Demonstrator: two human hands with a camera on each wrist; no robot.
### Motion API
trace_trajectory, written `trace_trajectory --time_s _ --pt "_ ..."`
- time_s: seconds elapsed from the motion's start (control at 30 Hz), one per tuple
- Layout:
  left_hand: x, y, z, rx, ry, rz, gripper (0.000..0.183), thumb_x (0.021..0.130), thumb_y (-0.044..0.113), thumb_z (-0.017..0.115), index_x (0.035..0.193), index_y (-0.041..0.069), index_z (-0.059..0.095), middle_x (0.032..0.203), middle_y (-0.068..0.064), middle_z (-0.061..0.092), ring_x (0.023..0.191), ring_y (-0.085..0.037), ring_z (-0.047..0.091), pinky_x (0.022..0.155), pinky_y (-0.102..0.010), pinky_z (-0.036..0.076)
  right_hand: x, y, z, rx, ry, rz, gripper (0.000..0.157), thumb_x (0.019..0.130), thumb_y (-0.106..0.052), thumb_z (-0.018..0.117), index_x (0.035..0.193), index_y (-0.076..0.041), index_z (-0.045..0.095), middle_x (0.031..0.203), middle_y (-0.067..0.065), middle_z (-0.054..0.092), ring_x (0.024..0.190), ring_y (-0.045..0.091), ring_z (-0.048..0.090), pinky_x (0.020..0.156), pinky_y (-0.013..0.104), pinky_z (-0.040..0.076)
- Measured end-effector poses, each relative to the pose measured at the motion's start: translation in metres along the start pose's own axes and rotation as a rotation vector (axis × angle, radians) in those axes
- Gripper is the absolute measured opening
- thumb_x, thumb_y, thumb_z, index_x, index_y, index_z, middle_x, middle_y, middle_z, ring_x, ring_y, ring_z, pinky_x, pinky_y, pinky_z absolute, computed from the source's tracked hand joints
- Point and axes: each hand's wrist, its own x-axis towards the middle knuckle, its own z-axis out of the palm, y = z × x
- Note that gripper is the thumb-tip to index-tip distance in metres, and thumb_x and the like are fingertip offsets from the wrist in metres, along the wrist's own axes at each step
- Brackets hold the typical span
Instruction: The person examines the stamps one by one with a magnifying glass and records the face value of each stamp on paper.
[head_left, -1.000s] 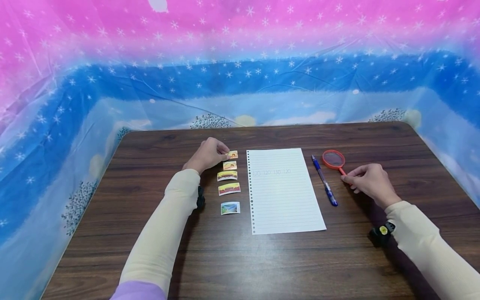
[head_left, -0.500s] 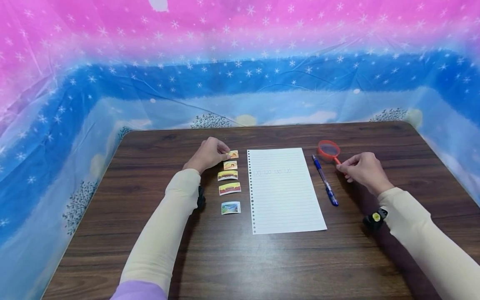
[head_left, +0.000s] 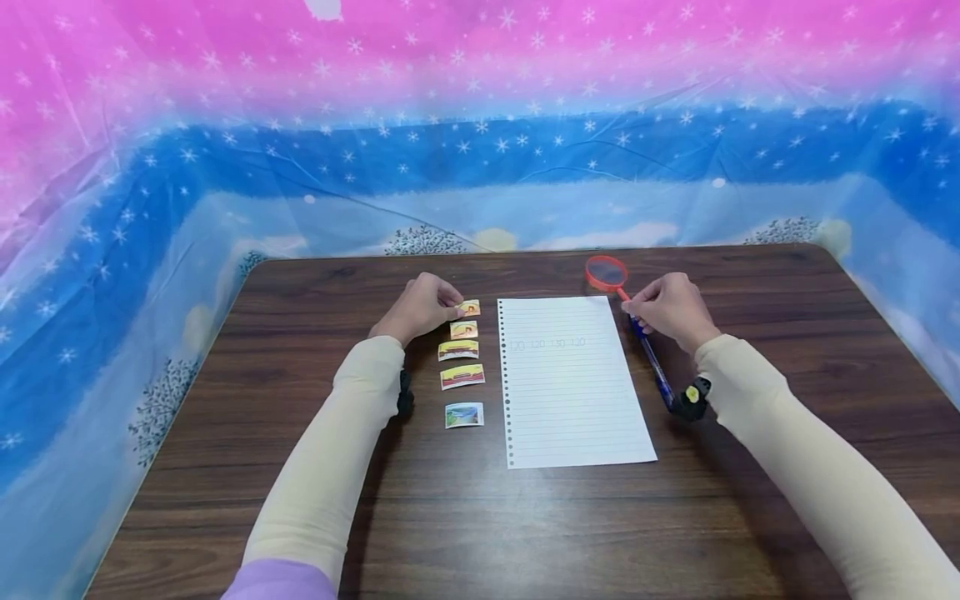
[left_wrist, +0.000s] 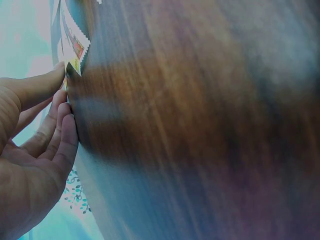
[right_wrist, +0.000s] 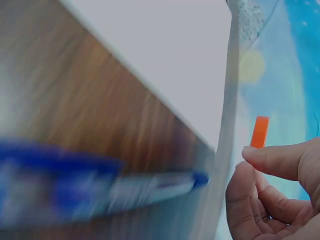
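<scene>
My left hand is at the farthest postage stamp of a column, pinching its left edge between thumb and fingers. In the left wrist view, the thumb and fingertips meet at the perforated edge of that stamp. My right hand pinches the handle of a red magnifying glass between thumb and forefinger. The lens is raised over the far edge of the lined paper. Only a stub of the orange-red handle shows in the right wrist view.
Below the held stamp lie several more stamps, the nearest a landscape stamp. Handwritten numbers stand on the paper. A blue pen lies along its right side, partly under my right hand and wrist camera. Behind the wooden table hangs a snowflake-patterned cloth.
My right hand has carried the magnifying glass leftward and away from me, from right of the pen to above the paper's far right corner. My left hand stays at the farthest stamp.
</scene>
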Motion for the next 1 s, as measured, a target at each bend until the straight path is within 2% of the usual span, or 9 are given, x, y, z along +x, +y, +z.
trace_trajectory --time_s 0.27,0.47,0.7,1.0 --pt "0.000 0.001 0.000 -0.010 -0.001 0.003 0.021 0.097 0.010 0.070 0.116 0.001 0.074 0.109 -0.012 0.069 0.100 -0.026 0.064 0.091 -0.042 0.053 0.014 -0.030 0.027 0.008 -0.015 -0.033 0.023 0.095 -0.014 0.070 0.096 0.008 0.075 0.084 0.021 0.072 0.073 0.030 0.071 0.070 0.045 0.059" --pt "-0.001 0.000 0.000 -0.008 0.001 0.005 0.021 0.097 0.010 0.069 0.116 0.001 0.074 0.108 -0.012 0.069 0.099 -0.026 0.064 0.090 -0.042 0.053 0.018 -0.053 0.048 0.011 -0.036 -0.038 0.021 0.095 -0.014 0.071 0.097 0.006 0.075 0.087 0.021 0.073 0.075 0.031 0.071 0.070 0.043 0.058" --pt "-0.002 0.000 -0.001 0.001 0.008 0.009 0.020 0.097 0.011 0.070 0.114 0.001 0.074 0.108 -0.012 0.069 0.099 -0.026 0.064 0.090 -0.042 0.053 0.017 -0.077 0.071 -0.016 -0.079 -0.060 0.018 0.094 -0.016 0.073 0.094 0.001 0.077 0.087 0.017 0.074 0.070 0.022 0.068 0.064 0.035 0.055" --pt "-0.001 -0.001 -0.001 0.001 0.008 0.020 0.020 0.097 0.011 0.070 0.114 0.001 0.074 0.108 -0.012 0.069 0.099 -0.025 0.064 0.089 -0.042 0.053 0.015 -0.093 0.096 -0.038 -0.099 -0.120 0.015 0.092 -0.014 0.075 0.084 -0.001 0.077 0.080 0.011 0.072 0.063 0.017 0.062 0.058 0.030 0.049"
